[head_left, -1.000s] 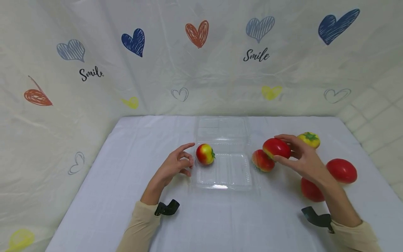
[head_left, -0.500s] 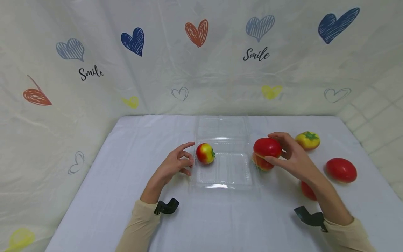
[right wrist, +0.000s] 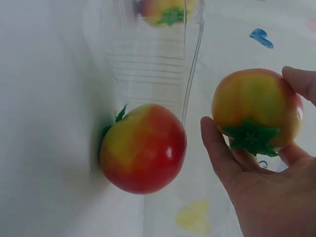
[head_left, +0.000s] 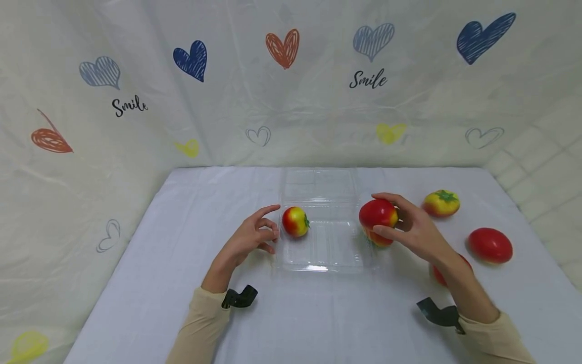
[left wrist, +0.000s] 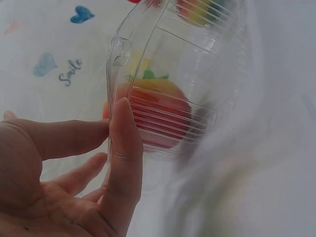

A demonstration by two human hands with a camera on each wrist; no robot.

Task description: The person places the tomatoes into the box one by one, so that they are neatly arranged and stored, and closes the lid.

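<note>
My right hand [head_left: 411, 227] holds a red-and-yellow tomato [head_left: 377, 213] with a green calyx, fingers and thumb around its sides. This tomato [right wrist: 256, 106] hangs above the table, over another tomato [head_left: 381, 240] that it partly covers in the head view. That lower tomato [right wrist: 143, 148] lies beside the right wall of a clear plastic clamshell box [head_left: 325, 253]. With my left hand [head_left: 250, 235] I pinch the box's left wall; in the left wrist view the fingers [left wrist: 126, 148] press on the clear plastic. One tomato [head_left: 295, 222] sits inside, in the box's back left corner.
The box's clear lid [head_left: 320, 184] lies folded back behind it. On the right are a yellowish tomato [head_left: 441, 203], a red tomato [head_left: 491, 245] and another red tomato [head_left: 438, 275] partly hidden by my right forearm. A white cloth covers the table [head_left: 300, 318].
My right hand has moved left with the tomato, from beyond the lower tomato to above it, closer to the box. My left hand stays at the box wall.
</note>
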